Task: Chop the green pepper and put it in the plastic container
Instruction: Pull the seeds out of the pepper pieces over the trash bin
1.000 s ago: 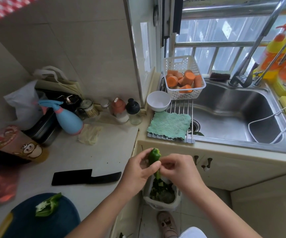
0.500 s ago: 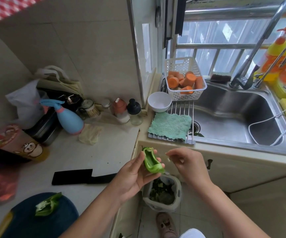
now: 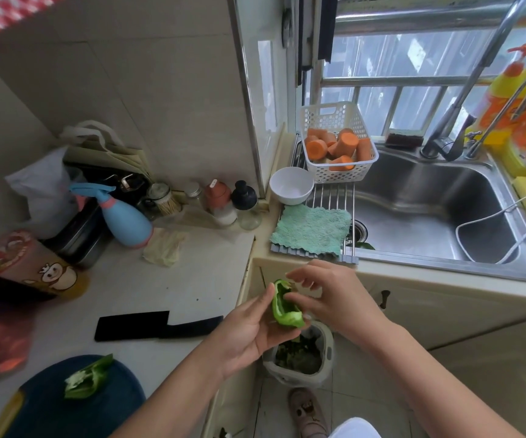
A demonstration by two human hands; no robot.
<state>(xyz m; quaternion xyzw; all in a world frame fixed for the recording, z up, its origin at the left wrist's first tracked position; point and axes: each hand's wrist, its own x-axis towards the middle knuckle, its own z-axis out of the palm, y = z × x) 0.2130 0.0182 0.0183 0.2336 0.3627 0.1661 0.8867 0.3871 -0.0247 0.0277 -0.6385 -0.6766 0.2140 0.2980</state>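
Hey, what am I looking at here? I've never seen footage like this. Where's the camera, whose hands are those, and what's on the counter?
There is no machine: a person works with bare hands, and one wide-angle camera on their head looks down at them. The left hand holds a hollow green pepper half over a small scrap bin on the floor; the right hand reaches its fingertips into the hollow, though whether they pinch anything is unclear. On the pale counter lie a black cleaver and a dark blue cutting board carrying a second green pepper piece. By the steel sink stands a white plastic basket of orange carrot chunks.
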